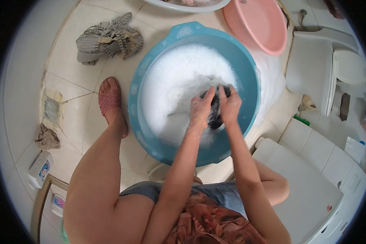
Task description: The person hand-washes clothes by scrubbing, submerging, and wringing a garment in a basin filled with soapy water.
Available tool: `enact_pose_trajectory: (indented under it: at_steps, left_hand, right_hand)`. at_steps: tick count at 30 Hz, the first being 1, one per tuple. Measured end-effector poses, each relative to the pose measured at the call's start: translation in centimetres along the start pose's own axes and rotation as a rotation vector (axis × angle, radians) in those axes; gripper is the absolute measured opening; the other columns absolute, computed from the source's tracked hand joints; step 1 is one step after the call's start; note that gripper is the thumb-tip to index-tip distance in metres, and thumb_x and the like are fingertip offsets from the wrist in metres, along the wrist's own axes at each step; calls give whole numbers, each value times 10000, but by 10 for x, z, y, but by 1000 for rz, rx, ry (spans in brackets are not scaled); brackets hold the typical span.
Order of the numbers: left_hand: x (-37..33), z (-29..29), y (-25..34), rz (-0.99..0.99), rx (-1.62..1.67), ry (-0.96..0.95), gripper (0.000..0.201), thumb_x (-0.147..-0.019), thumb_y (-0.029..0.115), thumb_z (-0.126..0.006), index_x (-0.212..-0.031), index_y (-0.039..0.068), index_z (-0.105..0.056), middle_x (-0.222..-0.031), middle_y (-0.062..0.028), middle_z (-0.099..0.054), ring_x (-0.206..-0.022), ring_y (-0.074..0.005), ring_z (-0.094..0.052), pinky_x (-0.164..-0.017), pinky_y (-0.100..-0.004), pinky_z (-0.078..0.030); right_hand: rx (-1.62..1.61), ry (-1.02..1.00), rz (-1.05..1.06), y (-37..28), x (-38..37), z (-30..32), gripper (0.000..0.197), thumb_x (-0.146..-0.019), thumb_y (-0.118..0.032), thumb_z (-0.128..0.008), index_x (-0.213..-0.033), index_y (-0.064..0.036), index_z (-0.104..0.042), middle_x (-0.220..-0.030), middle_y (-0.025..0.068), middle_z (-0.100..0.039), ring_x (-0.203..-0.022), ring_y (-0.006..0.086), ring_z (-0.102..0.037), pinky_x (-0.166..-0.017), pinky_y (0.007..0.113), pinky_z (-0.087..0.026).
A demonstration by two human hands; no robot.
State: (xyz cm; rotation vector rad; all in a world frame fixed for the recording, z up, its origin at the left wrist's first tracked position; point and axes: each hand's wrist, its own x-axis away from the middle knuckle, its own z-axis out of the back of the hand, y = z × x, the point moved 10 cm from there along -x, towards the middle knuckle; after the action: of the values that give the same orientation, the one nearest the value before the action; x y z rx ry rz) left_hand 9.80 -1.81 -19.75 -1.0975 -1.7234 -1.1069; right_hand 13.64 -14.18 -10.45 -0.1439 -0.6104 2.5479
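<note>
Above the blue basin (248,69), from the head view, I have the black cloth (215,110) between both hands, over the suds toward the basin's right side. The left hand (201,109) grips it from one side, fingers bent over its top end; the right hand (230,105) closes on it from the other.

I expect it to handle as something soft and limp, heavier than when dry if it is soaked, and slippery under the white foam (171,73). It seems hardly fragile, though a light pinch might slide off. I would take hold of a thick bunched fold on each side, with whole fingers rather than tips.

As for its looks, it is dark, nearly black, gathered into a narrow wet-looking bundle, with paler flecks that I take for suds along its middle. Its lower end is rounded and glossy; its full shape I cannot tell.
</note>
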Motion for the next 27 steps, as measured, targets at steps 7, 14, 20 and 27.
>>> enact_pose_trajectory:
  at_steps: [7,14,20,27]
  left_hand:
    - [26,66,106,-717,77,237,321,-883,167,-479,-1182,53,-449,-1145,-129,-485,-1076,-209,-441,-923,-325,-341]
    - [5,68,93,-664,-4,177,308,-813,103,-540,-1091,-16,-480,-1048,-149,-535,-1006,-225,-502,-874,-300,-378]
    - [-6,82,61,-590,-537,361,594,-766,381,-578,-1165,-39,-446,-1190,-224,-454,-1111,-341,-432,-962,-392,-314]
    - [-31,61,-6,-254,-696,108,869,-795,661,-298,-1266,-68,-336,-1302,-257,-344,-1224,-375,-313,-1018,-410,-234]
  right_hand:
    - [540,-380,335,-10,24,-20,516,-677,-127,-658,-1128,-14,-434,-1208,146,-444,-1167,331,-365,-964,419,-285]
    - [952,-910,599,17,78,-130,277,-737,-215,-536,-950,-42,-573,-1023,155,-571,-1000,264,-525,-850,398,-393]
    - [-120,-652,79,-15,23,6,334,-622,-5,-489,-939,53,-576,-802,176,-616,-746,250,-592,-733,312,-447]
    - [-843,-419,-210,-35,59,111,322,-600,-1,-505,-907,51,-589,-796,29,-584,-775,119,-558,-674,226,-446]
